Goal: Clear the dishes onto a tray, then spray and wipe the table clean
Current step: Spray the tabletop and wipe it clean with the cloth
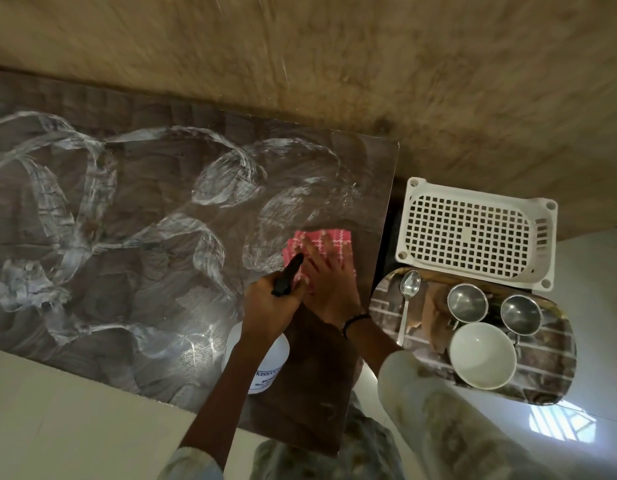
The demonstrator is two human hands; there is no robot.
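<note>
cloth (326, 242): pink checked, flat on the table's (127, 237) right end
right hand (329, 282): fingers straight, pressing the cloth
left hand (269, 306): curled round the spray bottle (262, 358)
tray (556, 344): right of table, holding spoon (408, 299), two steel cups (468, 302), white bowl (483, 355)

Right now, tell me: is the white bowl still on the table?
No. The white bowl sits on the tray beside the table, next to two steel cups.

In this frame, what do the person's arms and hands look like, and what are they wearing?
Both forearms are bare. The right hand has a thin dark band at the wrist, and a pale, faintly patterned sleeve covers the arm higher up. The left hand shows no band or ring; a pale sleeve edge starts near the elbow.
</note>
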